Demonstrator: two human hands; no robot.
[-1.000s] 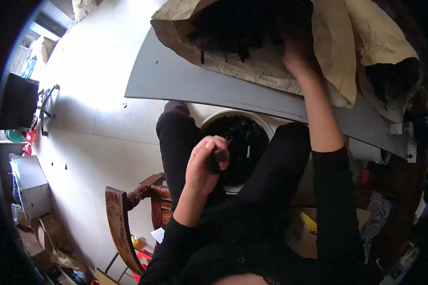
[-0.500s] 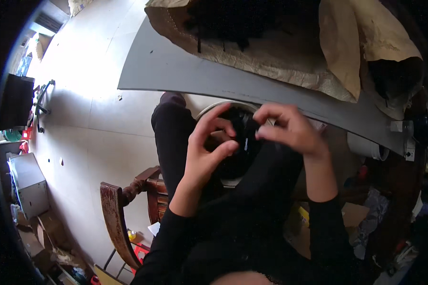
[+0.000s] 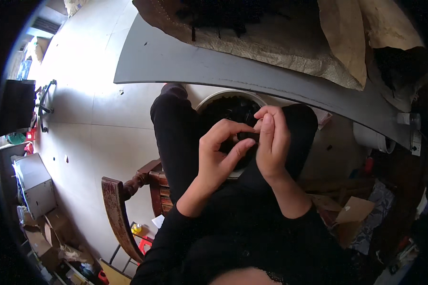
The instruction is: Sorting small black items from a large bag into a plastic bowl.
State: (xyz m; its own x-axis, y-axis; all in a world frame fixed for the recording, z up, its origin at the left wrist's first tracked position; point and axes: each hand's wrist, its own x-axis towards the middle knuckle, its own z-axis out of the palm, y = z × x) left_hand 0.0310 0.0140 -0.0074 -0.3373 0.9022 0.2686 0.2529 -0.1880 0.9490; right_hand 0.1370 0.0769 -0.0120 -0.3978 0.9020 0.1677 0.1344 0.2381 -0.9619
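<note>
Dark piece (image 3: 248,136) being pinched by the left hand (image 3: 222,151), right hand (image 3: 274,140) held close alongside (its grip cannot be told), white bucket (image 3: 213,96) seen beneath both.

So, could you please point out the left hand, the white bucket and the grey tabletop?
Left hand (image 3: 212,154): head view, middle of the hand.
White bucket (image 3: 214,98): head view, its far rim.
Grey tabletop (image 3: 176,61): head view, its bare surface.
</note>
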